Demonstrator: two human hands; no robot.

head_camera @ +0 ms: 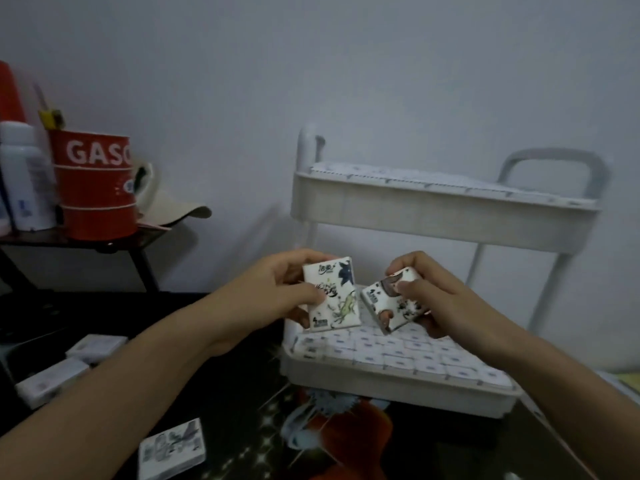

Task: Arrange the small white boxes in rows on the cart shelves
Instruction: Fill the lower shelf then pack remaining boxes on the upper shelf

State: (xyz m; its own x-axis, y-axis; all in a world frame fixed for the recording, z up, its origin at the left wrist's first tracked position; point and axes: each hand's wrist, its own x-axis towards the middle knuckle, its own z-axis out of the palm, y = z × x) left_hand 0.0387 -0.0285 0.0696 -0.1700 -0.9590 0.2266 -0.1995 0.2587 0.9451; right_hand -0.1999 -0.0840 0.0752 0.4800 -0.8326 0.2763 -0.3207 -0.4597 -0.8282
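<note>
Two hands meet above the lower shelf (398, 384) of a small white cart (446, 216), each closed around one small white box. Head view: the left hand (277, 289) pinches an upright printed box (332, 294) between thumb and fingers, its patterned face toward the camera. The right hand (433, 292) grips a second box (393, 301), tilted and just beside the first, apart from it by a narrow gap. Beneath both, the lower shelf is filled with boxes set in close rows (398, 353); the upper shelf (443, 202) likewise carries a layer of boxes. Left of the cart, three loose boxes lie on the dark table: two stacked near the forearm (97, 346), (52, 381) and one nearer the camera (171, 446). Farther left of the cart, a red tin (97, 185) and a white bottle (24, 178) stand on a dark stand.
</note>
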